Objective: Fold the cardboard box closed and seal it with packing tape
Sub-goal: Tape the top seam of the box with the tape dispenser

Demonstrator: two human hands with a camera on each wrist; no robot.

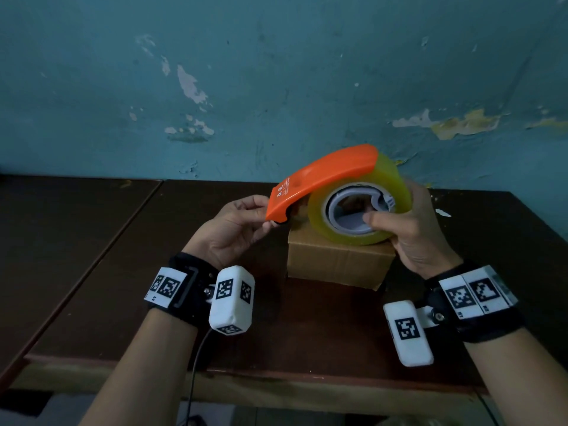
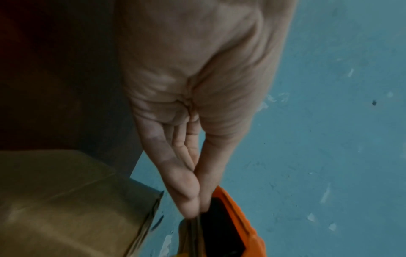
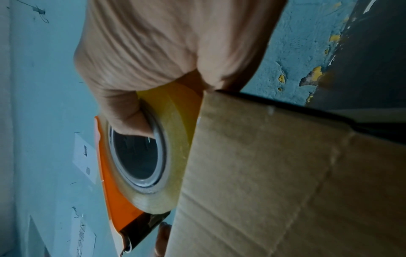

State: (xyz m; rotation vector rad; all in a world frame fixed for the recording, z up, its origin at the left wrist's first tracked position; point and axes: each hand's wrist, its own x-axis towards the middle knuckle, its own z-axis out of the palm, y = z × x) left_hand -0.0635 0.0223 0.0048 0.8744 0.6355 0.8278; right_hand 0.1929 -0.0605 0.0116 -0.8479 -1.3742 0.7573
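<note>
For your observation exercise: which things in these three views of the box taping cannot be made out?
- Box top, head view: hidden behind the tape roll.
- Whether any tape is pulled free, left wrist view: blurred at the left hand.
- Print on the orange dispenser, head view: too small.
- Right hand's fingers, right wrist view: behind the roll.

Peeling teal wall (image 1: pixel 276 72), dark wooden table (image 1: pixel 123 287)
</note>
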